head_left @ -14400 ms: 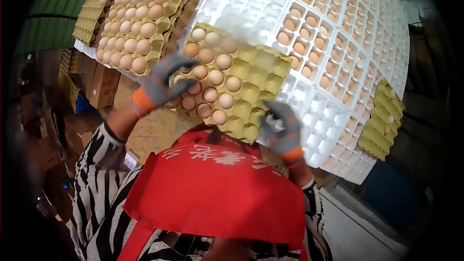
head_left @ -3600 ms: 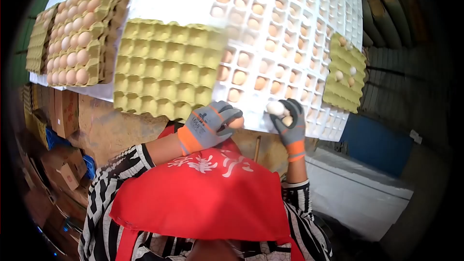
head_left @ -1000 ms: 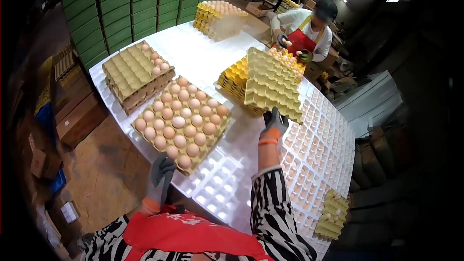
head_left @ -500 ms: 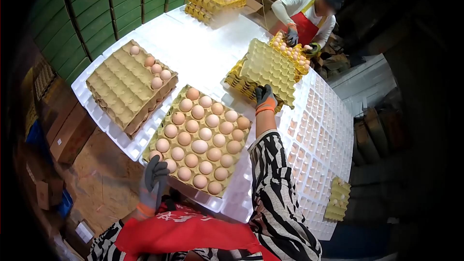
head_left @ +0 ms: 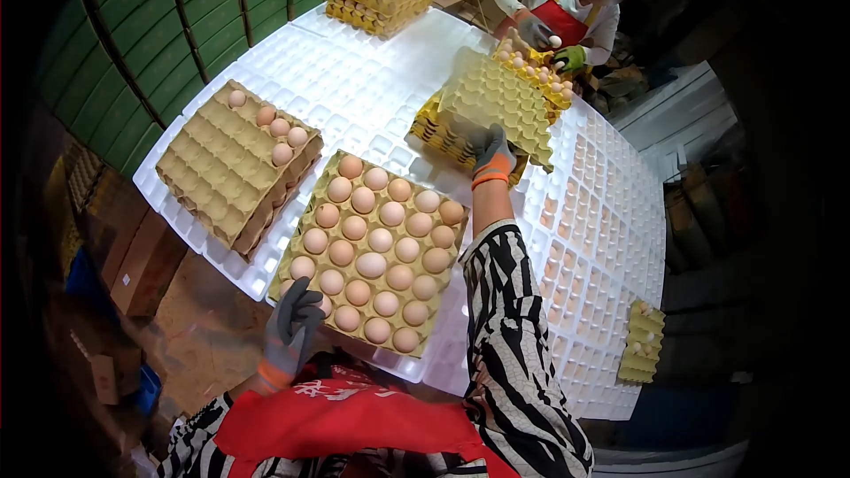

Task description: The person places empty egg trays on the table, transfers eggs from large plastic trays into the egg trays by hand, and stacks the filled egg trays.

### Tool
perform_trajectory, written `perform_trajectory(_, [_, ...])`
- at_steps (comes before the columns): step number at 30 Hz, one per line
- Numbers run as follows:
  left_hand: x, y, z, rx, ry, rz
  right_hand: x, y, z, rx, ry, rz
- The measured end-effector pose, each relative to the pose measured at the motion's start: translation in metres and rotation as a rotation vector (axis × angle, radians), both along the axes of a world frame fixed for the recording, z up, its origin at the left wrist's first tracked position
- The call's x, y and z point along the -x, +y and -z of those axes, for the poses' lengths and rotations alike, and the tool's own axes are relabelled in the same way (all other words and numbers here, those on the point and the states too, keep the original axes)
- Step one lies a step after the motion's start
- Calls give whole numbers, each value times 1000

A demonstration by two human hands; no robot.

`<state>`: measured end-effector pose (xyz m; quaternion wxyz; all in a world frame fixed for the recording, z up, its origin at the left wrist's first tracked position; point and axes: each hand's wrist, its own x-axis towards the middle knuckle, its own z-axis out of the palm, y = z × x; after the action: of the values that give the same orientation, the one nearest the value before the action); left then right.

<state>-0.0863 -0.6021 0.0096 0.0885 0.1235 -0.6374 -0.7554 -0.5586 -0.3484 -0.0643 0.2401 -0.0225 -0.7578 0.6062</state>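
Left hand (head_left: pixel 295 323) at near-left corner of egg tray (head_left: pixel 312 221), fingers loosely bent. Egg tray lies flat on white moulded sheets (head_left: pixel 363 106). Right hand (head_left: pixel 492 149) at near edge of empty tray (head_left: pixel 505 102), above yellow stack (head_left: pixel 440 142); clamped or not, cannot tell. White characters on red apron (head_left: pixel 354 423) unreadable.

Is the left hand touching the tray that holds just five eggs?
Apart. The head view shows white tray between the left hand and the five-egg tray.
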Motion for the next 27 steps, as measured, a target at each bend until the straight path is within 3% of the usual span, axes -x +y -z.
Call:
perform_trajectory(4, [0, 1, 2, 19, 24, 13, 4, 5, -4, 419, -171, -155])
perform_trajectory(7, [-1, 2, 2, 9, 24, 5, 10, 10, -22, 1153, -472, -226])
perform_trajectory(9, [-3, -1, 4, -4, 41, 6, 2, 2, -25, 1203, -262, -191])
perform_trajectory(13, [-2, -4, 3, -12, 56, -6, -16, -18, -48, 1104, -255, -23])
perform_trajectory(17, [1, -5, -2, 23, 94, -5, 36, -22, 16, 1073, -370, -183])
perform_trajectory(18, [1, -4, -8, 43, 93, -9, 5, -37, -22, 1167, -436, -121])
perform_trajectory(19, [-1, -3, -13, 61, 88, -12, -4, -37, -27, 1145, -463, -128])
perform_trajectory(27, [-8, -8, -4, 39, 59, 18, -2, -2, -27, 1031, -528, -238])
